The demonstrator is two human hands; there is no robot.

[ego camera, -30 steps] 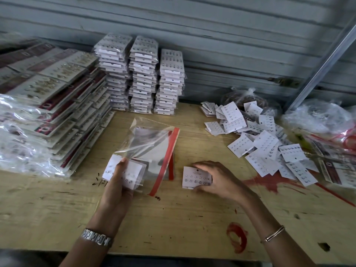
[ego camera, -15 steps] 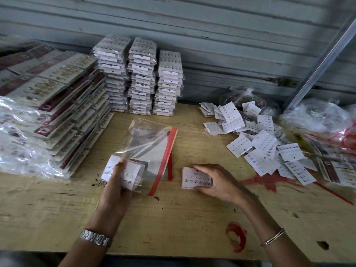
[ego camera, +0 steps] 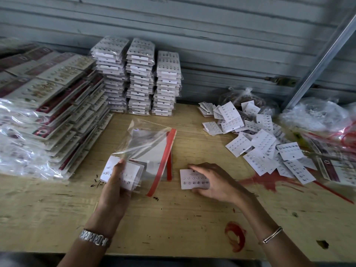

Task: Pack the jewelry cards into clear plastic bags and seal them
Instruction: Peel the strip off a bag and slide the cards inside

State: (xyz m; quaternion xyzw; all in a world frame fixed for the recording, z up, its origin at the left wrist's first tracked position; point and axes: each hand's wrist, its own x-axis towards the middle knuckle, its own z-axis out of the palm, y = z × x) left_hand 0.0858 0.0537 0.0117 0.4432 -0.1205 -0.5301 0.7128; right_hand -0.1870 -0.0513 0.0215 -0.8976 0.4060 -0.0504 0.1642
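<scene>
Left grip (ego camera: pixel 115 183) pinches bagged cards (ego camera: pixel 133 169); right grip (ego camera: pixel 215 182) clasps loose card (ego camera: pixel 188 179).

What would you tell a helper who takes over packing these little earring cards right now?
Left hand: grips a few cards together with the clear bag. The bag's red strip looks unsealed.
Right hand: grips a small card stack lying on the table.
Done: three stacks of bagged cards stand at the back.
Left: get the held cards fully into the bag, seal it, then work through the loose pile on the right.
</scene>
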